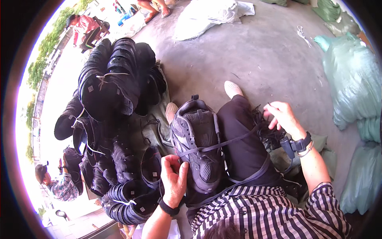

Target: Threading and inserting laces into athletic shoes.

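Note:
A black and grey sneaker (199,139) rests on my lap, its toe toward me and its heel loop away. A dark flat shoelace (234,140) crosses its front and stretches right over my dark trouser leg. At the sneaker's left side, my left hand (175,179) is closed in a pinch by the lace's near end. My right hand (280,115) is raised over my right knee with fingers curled, a thin dark lace tip showing at the fingertips. Just below it hangs a tangled bundle of black laces (270,133).
Stacks of nested black shoe uppers (107,91), tied with pale cords, stand close on my left. Green plastic sacks (352,75) line the right side. A white sack (207,18) lies on the concrete floor ahead. Other people (85,30) sit farther off at the left.

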Available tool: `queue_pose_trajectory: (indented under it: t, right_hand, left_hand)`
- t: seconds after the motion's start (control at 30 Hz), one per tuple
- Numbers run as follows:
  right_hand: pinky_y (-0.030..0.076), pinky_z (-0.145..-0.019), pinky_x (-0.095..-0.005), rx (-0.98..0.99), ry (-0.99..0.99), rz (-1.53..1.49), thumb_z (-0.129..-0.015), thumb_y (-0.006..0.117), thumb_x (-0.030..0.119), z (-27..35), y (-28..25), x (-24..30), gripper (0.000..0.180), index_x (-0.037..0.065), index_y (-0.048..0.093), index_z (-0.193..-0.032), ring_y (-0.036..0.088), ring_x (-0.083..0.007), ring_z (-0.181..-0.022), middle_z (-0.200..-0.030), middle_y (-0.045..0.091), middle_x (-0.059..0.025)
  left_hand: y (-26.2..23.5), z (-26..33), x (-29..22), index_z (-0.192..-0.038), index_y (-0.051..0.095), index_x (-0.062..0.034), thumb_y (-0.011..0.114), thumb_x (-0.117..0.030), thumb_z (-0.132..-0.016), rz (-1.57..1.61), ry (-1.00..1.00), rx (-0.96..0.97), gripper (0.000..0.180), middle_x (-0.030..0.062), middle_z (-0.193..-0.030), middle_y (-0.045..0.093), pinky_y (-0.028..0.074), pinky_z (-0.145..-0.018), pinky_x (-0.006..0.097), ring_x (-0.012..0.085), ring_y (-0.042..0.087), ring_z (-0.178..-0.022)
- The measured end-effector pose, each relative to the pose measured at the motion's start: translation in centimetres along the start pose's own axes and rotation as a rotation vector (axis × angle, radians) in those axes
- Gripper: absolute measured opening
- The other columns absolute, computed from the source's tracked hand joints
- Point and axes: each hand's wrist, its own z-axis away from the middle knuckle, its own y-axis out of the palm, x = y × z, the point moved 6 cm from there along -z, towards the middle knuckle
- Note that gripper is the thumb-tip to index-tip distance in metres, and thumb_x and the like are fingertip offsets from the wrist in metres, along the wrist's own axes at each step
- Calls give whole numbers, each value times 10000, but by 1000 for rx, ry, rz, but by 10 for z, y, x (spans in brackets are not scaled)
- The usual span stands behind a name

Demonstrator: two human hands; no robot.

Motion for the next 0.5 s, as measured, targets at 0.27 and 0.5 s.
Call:
queue_pose_trajectory:
  t: [0.27,0.5]
  right_hand:
    - [510,-584,-308,607,-508,77,-885,624,150,84,119,94,167,-12,661,-864,651,-181,-604,-723,667,-113]
    - [513,-602,-366,438,-1030,530,-812,660,146,101,155,85,124,62,571,-828,633,-276,-693,-787,601,-83]
  left_hand:
    - [-6,7,24,-1064,445,-64,540,-93,-949,5,-7,27,152,-33,-820,454,373,-675,195,53,418,-747]
    - [-4,5,30,-1225,431,-46,516,-151,-968,73,-180,104,291,-60,-770,452,336,-606,180,26,390,-679]
